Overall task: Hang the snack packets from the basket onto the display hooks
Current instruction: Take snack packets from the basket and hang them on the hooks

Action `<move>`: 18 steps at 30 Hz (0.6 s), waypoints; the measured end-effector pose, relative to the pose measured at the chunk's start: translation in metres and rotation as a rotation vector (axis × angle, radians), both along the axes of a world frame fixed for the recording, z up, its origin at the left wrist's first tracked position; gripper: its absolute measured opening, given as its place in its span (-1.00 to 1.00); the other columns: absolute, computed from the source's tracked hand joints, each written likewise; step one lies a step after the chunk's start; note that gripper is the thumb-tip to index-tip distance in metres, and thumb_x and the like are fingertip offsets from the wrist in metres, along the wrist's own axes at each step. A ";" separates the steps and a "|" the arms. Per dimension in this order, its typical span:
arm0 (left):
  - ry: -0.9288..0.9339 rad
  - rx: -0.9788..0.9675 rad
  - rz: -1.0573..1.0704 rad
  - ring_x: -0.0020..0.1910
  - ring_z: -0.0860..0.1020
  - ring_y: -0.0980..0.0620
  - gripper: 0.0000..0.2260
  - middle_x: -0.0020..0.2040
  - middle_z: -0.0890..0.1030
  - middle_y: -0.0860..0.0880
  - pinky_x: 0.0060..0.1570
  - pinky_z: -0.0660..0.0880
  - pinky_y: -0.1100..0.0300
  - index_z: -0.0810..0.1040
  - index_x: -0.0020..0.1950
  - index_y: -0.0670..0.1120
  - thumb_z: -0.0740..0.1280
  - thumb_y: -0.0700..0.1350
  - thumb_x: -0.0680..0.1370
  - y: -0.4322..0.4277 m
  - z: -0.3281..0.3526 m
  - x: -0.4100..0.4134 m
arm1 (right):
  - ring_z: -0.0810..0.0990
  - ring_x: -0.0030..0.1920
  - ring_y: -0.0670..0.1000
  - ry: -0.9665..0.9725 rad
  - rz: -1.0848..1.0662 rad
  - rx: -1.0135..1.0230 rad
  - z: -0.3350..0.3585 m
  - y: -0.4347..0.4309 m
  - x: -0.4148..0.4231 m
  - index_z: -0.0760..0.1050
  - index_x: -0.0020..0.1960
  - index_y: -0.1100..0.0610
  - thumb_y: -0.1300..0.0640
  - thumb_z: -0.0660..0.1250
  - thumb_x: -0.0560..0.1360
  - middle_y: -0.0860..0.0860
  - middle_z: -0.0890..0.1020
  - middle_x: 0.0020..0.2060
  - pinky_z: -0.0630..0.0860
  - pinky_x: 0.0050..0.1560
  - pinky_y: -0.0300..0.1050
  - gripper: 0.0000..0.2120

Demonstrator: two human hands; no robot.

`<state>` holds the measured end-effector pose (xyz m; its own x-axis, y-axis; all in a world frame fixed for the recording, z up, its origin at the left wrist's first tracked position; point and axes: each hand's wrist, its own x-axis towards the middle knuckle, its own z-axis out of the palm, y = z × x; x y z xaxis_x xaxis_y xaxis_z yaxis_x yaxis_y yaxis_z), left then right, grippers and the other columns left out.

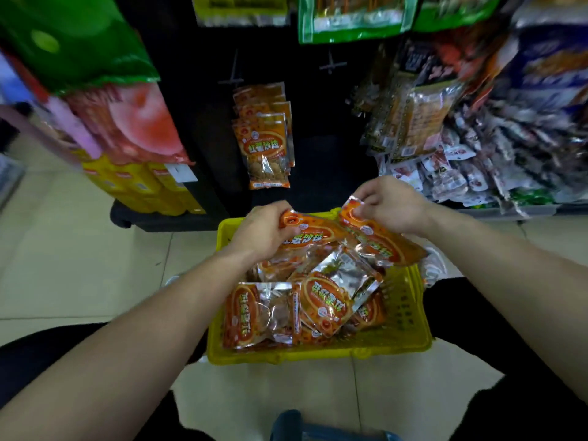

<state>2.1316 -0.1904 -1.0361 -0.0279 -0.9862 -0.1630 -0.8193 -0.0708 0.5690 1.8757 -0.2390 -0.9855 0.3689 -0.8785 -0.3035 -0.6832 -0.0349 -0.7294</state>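
Your left hand [264, 230] pinches the top edge of one orange snack packet [315, 234], and your right hand [391, 205] pinches the top corner of a second packet [380, 241] just beside it. Both are held over the far end of the yellow basket [318, 355], where more packets [324, 300] lie piled. Beyond it, a bunch of matching packets [264, 144] hangs on the display, with a display hook [331, 63] above right.

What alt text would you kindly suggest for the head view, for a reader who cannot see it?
The left hand grips one orange snack packet by its top and the right hand pinches a second packet, above a yellow basket holding more. Ahead, hanging packets of the same kind share one display hook.
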 end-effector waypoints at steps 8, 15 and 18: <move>0.463 0.001 -0.017 -0.05 0.69 0.15 -0.71 -0.05 0.72 0.11 0.01 0.62 0.14 0.68 0.08 0.08 0.58 0.06 0.39 0.018 0.092 0.002 | 0.65 -0.20 -0.22 -0.090 0.138 -0.260 0.079 0.021 0.026 0.65 0.03 0.02 0.05 0.34 0.59 -0.16 0.69 -0.24 0.52 -0.18 -0.27 -0.88; 0.562 -0.074 0.152 -0.06 0.70 0.12 -0.67 -0.05 0.73 0.11 -0.05 0.66 0.09 0.64 0.10 0.06 0.58 0.05 0.38 0.016 0.085 0.000 | 0.70 -0.25 -0.13 -0.295 0.065 -0.161 0.076 0.014 0.052 0.67 -0.02 0.03 0.06 0.30 0.61 -0.10 0.72 -0.27 0.62 -0.23 -0.18 -0.83; 0.558 -0.086 0.208 -0.10 0.69 0.18 -0.68 -0.07 0.72 0.16 -0.14 0.65 0.23 0.62 0.09 0.08 0.58 0.04 0.39 0.006 0.082 0.001 | 0.70 -0.25 -0.14 -0.300 0.084 -0.139 0.070 0.002 0.056 0.65 -0.01 0.00 -0.01 0.30 0.61 -0.12 0.72 -0.25 0.63 -0.25 -0.22 -0.83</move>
<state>2.1323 -0.1841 -0.9545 0.1082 -0.9892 -0.0985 -0.3694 -0.1320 0.9198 1.9322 -0.2369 -0.9152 0.4964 -0.8666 -0.0501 -0.4292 -0.1949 -0.8819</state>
